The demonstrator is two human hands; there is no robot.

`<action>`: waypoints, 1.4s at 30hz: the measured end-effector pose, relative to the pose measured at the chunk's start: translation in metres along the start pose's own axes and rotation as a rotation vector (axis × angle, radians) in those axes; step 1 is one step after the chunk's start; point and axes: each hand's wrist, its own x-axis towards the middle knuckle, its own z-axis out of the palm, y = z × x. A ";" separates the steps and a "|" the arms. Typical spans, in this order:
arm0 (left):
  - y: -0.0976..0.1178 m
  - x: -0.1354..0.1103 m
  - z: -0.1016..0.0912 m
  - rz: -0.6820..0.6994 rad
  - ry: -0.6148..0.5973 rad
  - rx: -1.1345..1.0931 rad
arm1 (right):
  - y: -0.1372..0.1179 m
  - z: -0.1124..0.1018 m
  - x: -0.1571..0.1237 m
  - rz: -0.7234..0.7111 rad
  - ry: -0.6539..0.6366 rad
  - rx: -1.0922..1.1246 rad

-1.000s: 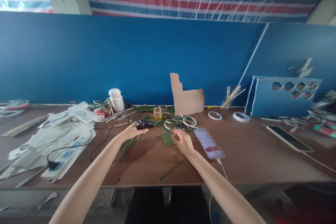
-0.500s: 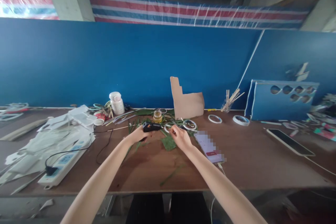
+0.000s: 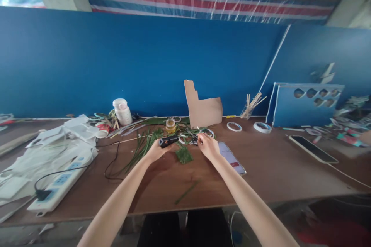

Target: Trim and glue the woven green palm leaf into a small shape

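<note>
My left hand (image 3: 156, 149) is closed round a black glue gun (image 3: 169, 140), its nozzle pointing right, with a black cord trailing left. My right hand (image 3: 207, 145) is closed a little to the right, fingertips pinched among thin green leaf strips and scissors (image 3: 193, 136) beside a white tape ring (image 3: 207, 132); what it grips is too small to make out. A green leaf piece (image 3: 183, 155) lies on the brown table (image 3: 275, 170) between both hands. More long green leaves (image 3: 142, 144) fan out left of the gun.
A phone (image 3: 232, 158) lies right of my right hand. At the back stand a small yellow jar (image 3: 170, 124), a white bottle (image 3: 122, 110), a cardboard piece (image 3: 203, 107) and a cup of sticks (image 3: 249, 109). A power strip (image 3: 56, 187) and white scraps lie left, another phone (image 3: 313, 149) right.
Both hands have moved away from me toward the pile of leaves. The glue gun has risen and turned to point right. My right hand has left the leaf piece and reached the scissors.
</note>
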 end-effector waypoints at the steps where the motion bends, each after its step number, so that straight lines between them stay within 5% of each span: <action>1: -0.003 -0.001 0.000 0.018 0.006 0.003 | -0.003 0.001 -0.004 -0.068 -0.049 0.031; 5: -0.011 -0.004 -0.006 -0.024 0.055 0.047 | -0.009 0.004 -0.017 -0.317 -0.265 0.224; 8: -0.013 -0.004 -0.009 -0.090 0.053 0.040 | -0.009 0.008 -0.021 -0.366 -0.343 0.304; 20: -0.014 -0.004 -0.007 -0.099 0.078 0.038 | -0.044 0.015 -0.024 -0.258 -0.274 -0.028; 31: -0.019 -0.012 -0.008 -0.091 0.143 0.079 | -0.065 0.014 -0.015 -0.378 -0.383 -0.116; 42: -0.017 -0.019 -0.010 -0.134 0.011 0.033 | -0.059 0.013 -0.008 -0.428 -0.382 -0.142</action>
